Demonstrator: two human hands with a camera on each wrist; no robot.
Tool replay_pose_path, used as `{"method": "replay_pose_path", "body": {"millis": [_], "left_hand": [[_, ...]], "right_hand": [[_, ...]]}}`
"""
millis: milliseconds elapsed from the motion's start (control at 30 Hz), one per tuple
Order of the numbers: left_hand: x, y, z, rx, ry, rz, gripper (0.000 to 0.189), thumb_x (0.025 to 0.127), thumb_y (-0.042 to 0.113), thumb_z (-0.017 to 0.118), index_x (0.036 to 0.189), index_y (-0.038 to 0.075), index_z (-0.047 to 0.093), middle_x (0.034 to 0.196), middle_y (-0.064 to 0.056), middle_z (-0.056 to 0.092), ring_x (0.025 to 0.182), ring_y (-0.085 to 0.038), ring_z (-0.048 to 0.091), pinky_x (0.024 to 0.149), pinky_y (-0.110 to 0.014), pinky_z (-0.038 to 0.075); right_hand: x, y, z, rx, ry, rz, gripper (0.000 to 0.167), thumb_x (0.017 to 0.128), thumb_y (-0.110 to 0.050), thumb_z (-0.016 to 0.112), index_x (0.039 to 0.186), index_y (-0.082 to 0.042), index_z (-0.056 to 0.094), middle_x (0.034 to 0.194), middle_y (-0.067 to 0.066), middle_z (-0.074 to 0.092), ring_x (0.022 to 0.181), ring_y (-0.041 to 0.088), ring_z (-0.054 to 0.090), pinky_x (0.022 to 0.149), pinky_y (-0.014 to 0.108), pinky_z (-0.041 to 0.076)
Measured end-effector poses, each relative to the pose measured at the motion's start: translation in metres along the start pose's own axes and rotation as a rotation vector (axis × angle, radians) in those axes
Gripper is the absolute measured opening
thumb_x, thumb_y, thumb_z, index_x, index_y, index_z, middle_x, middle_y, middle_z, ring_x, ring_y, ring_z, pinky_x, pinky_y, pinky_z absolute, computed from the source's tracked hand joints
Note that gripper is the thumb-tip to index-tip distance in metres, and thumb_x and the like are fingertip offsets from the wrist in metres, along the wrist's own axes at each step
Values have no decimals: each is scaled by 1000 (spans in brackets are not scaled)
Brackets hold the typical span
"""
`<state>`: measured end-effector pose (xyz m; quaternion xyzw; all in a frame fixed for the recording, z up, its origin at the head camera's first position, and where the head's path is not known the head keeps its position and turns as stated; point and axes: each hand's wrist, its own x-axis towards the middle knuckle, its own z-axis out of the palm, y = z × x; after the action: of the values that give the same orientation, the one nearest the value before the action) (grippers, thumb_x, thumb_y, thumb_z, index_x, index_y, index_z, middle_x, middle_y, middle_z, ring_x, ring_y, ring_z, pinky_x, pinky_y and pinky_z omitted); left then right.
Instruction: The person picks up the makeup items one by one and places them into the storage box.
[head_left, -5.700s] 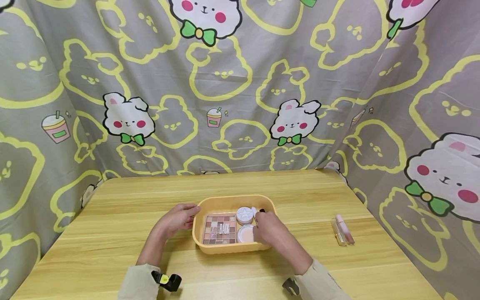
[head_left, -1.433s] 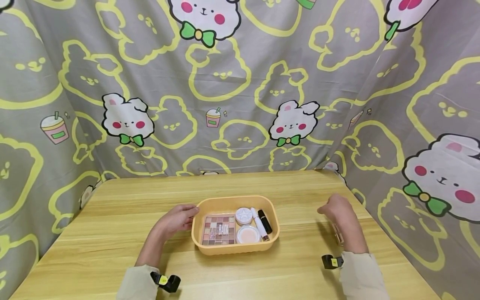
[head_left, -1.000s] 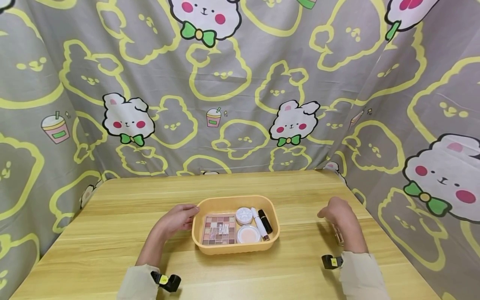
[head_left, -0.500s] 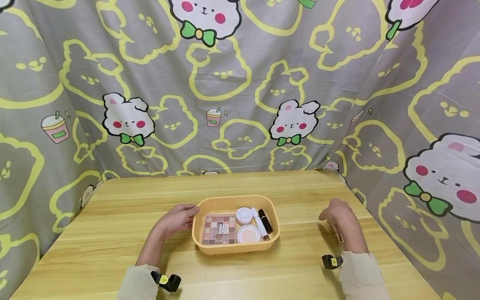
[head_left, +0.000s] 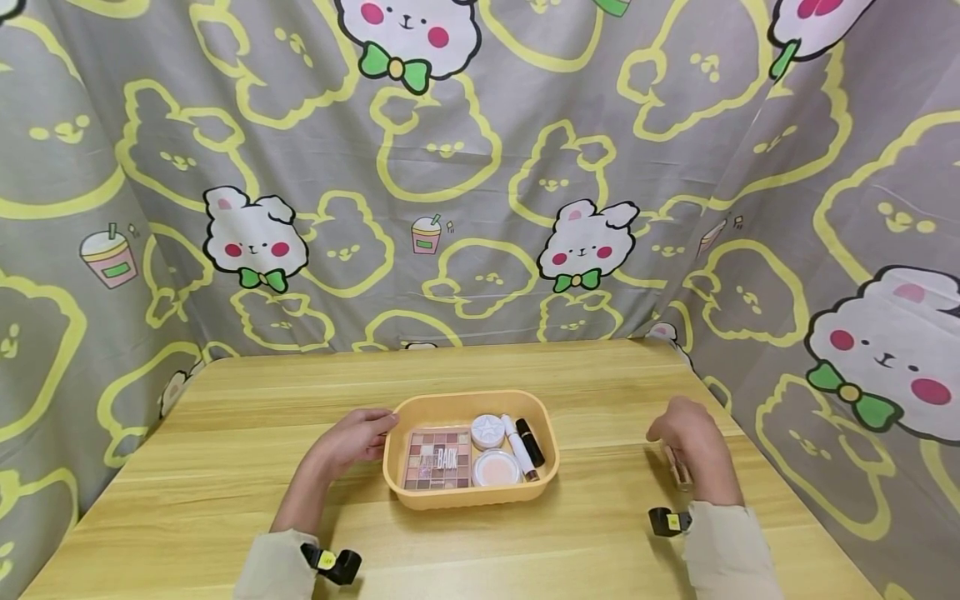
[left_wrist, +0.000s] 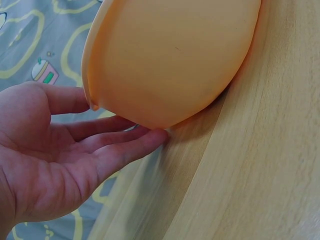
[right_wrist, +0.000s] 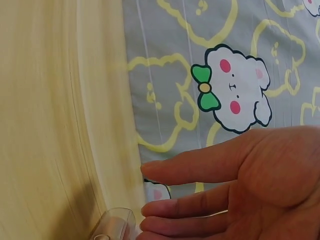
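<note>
My left hand (head_left: 357,437) holds the left end of a yellow plastic basket (head_left: 471,498), thumb over the rim and fingers against the outer wall, as the left wrist view shows from below. Inside lie an eyeshadow palette (head_left: 435,472), a round white jar with a star lid (head_left: 487,432), a round powder compact (head_left: 497,469), a slim white tube (head_left: 518,448) and a black tube (head_left: 530,442). My right hand (head_left: 690,437) hovers at the right, over a clear cosmetic tube (head_left: 681,473) it partly hides. In the right wrist view the fingers stay apart from that tube (right_wrist: 117,225).
The wood-grain table (head_left: 600,550) carries the basket near its middle. Grey curtains (head_left: 337,150) with rabbit prints rise behind it and on both sides. A black wrist camera (head_left: 332,563) sits at the left cuff, another (head_left: 669,522) at the right.
Several seconds ago my right hand was inside the basket; it has since moved right, over the loose tubes. In the last half second it has shifted slightly right. The left hand stays put.
</note>
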<state>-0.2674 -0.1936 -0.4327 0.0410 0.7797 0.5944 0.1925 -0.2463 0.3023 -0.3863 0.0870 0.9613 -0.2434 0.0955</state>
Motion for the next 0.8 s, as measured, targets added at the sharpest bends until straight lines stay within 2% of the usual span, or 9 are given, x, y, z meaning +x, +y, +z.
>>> {"method": "replay_pose_path", "body": {"millis": [67, 200, 367, 533, 700, 800], "left_hand": [[0, 0, 0, -3, 2, -1, 57, 109, 23, 45, 150, -15, 33, 140, -30, 56, 126, -36, 61, 100, -44, 56], [0, 0, 0, -5, 4, -2, 58, 109, 23, 44, 150, -16, 33, 140, -30, 56, 126, -36, 60, 101, -44, 55], [0, 1, 0, -3, 6, -3, 57, 109, 22, 44, 150, -15, 33, 141, -31, 55, 127, -38, 59, 101, -45, 55], [0, 1, 1, -2, 4, -2, 57, 109, 22, 44, 150, -15, 33, 142, -32, 54, 130, -41, 57, 102, -45, 54], [0, 1, 1, 0, 3, -1, 58, 109, 23, 44, 150, -16, 32, 143, -32, 52, 131, -42, 55, 103, -46, 54], [-1, 1, 1, 2, 3, -1, 58, 109, 23, 44, 150, -16, 31, 143, -33, 52, 131, -42, 56, 102, -46, 54]], "right_hand": [[0, 1, -1, -8, 2, 5, 52, 83, -14, 70, 116, 24, 55, 109, 37, 60, 78, 33, 55, 74, 46, 54], [-1, 1, -1, 15, -14, 35, 44, 84, -12, 69, 110, 21, 57, 92, 28, 61, 63, 25, 53, 64, 39, 52], [-3, 1, -1, 13, -17, 60, 34, 84, -10, 69, 101, 19, 60, 77, 20, 61, 59, 25, 57, 59, 35, 51], [-2, 1, 0, -5, -27, 66, 29, 81, -4, 70, 98, 18, 61, 74, 19, 59, 57, 24, 58, 57, 33, 50], [0, 2, 2, -32, -22, 64, 28, 77, -1, 71, 96, 17, 60, 77, 20, 58, 59, 24, 57, 56, 32, 48], [0, 3, 3, -31, -29, 74, 20, 77, 2, 68, 89, 15, 61, 71, 17, 60, 54, 21, 56, 51, 28, 47]]}}
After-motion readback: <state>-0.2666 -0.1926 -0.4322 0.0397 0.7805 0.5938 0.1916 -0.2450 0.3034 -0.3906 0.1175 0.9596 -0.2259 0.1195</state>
